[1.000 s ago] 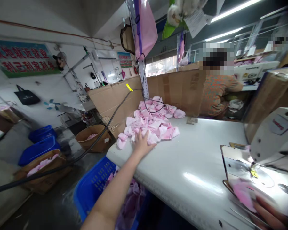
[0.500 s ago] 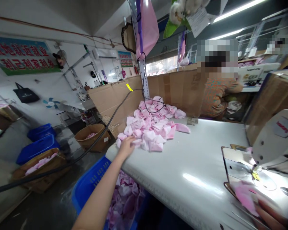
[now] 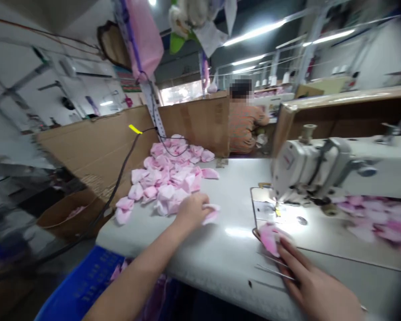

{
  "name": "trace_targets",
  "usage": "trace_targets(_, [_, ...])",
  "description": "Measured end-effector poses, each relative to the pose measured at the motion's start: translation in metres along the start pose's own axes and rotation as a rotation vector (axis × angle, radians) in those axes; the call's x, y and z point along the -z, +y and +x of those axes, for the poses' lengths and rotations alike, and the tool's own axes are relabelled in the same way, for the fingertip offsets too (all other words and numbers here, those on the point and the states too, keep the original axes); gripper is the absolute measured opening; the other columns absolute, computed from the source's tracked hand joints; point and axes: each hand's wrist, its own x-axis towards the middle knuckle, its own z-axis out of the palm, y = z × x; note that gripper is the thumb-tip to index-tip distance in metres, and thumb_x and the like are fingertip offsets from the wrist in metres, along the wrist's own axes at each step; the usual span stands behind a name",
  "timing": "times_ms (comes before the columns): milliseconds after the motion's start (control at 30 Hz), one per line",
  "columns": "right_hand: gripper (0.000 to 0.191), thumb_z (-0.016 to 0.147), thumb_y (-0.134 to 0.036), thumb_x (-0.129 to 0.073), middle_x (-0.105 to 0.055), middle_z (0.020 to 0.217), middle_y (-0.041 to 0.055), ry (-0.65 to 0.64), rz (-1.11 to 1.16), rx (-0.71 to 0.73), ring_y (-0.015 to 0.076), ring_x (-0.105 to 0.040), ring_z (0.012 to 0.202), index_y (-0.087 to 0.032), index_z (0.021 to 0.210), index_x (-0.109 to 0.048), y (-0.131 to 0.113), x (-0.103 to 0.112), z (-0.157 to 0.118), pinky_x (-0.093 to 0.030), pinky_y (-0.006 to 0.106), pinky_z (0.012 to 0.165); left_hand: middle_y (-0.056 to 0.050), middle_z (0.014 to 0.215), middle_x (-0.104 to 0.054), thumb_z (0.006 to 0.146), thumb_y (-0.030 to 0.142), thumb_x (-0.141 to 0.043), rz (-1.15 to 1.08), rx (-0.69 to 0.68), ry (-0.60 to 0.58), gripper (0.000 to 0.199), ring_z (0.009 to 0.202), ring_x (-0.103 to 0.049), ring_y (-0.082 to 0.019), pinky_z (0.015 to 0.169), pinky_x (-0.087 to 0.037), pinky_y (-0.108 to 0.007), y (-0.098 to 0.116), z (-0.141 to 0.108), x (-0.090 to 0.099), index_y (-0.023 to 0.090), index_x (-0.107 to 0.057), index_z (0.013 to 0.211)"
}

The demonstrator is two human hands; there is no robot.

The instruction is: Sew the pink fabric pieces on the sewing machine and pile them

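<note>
Around us, corrugated cardboard partitions [image 3: 194, 125] stand below a bright window [image 3: 182, 92], with fluorescent tube lights [image 3: 254, 32] overhead and white walls [image 3: 16, 58] to the left.

I have the left hand [image 3: 191, 211] closed on a small pink fabric piece [image 3: 211, 215] beside a loose heap of pink fabric pieces [image 3: 163, 178]; the right hand [image 3: 307, 278] touches another, blurred piece [image 3: 269, 238] at the sewing machine's metal plate [image 3: 263, 209].

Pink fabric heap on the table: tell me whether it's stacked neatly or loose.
Loose: the pink fabric pieces lie crumpled and overlapping in an uneven heap on the white table.
</note>
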Motion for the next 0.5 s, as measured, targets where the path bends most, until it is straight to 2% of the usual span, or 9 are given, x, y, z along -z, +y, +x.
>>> trace_targets(133, [0.037,0.079,-0.019,-0.037,-0.042,0.124,-0.0016,-0.086,-0.067,-0.045,0.014,-0.06,0.062,-0.025,0.113,-0.049,-0.006,0.007,0.007,-0.048,0.027,0.045,-0.01,0.083,-0.055,0.074,0.007,-0.043,0.081,-0.168,0.01,0.014,0.082,-0.049,-0.023,0.071,-0.038,-0.038,0.036,0.031,-0.038,0.013,-0.054,0.069])
trace_targets(267, [0.041,0.075,-0.018,-0.04,-0.04,0.125,0.0003,-0.126,-0.056,-0.071,0.0149,-0.059,0.06,-0.025,0.115,-0.048,-0.007,0.01,0.011,-0.048,0.029,0.047,-0.008,0.077,-0.056,0.069,0.001,-0.043,0.049,-0.42,-0.111,0.017,0.081,-0.048,-0.021,0.079,-0.037,-0.038,0.055,0.026,-0.064,0.014,-0.054,0.065])
trace_targets(333, [0.043,0.075,-0.017,-0.04,-0.04,0.125,-0.0002,-0.136,-0.049,-0.075,0.0148,-0.059,0.059,-0.025,0.116,-0.047,-0.007,0.012,0.011,-0.048,0.029,0.047,-0.007,0.081,-0.057,0.064,0.0,-0.043,0.018,-0.492,-0.162,0.021,0.084,-0.048,-0.02,0.081,-0.039,-0.035,0.052,0.016,-0.063,0.014,-0.056,0.072])
trace_targets(400, [0.045,0.074,-0.016,-0.04,-0.039,0.126,-0.001,-0.149,-0.046,-0.077,0.015,-0.058,0.058,-0.026,0.117,-0.046,-0.007,0.012,0.011,-0.048,0.03,0.046,-0.004,0.095,-0.057,0.06,0.0,-0.043,-0.036,-0.552,-0.215,0.036,0.093,-0.046,-0.017,0.085,-0.038,-0.031,0.043,0.007,-0.056,0.016,-0.055,0.09])
trace_targets(500, [0.046,0.072,-0.015,-0.041,-0.04,0.125,-0.0009,-0.138,-0.041,-0.074,0.0152,-0.058,0.057,-0.026,0.117,-0.046,-0.006,0.011,0.011,-0.047,0.029,0.044,-0.002,0.11,-0.053,0.06,0.002,-0.042,-0.167,-0.605,-0.28,0.049,0.102,-0.042,-0.016,0.09,-0.035,-0.031,0.03,-0.002,-0.045,0.018,-0.05,0.105])
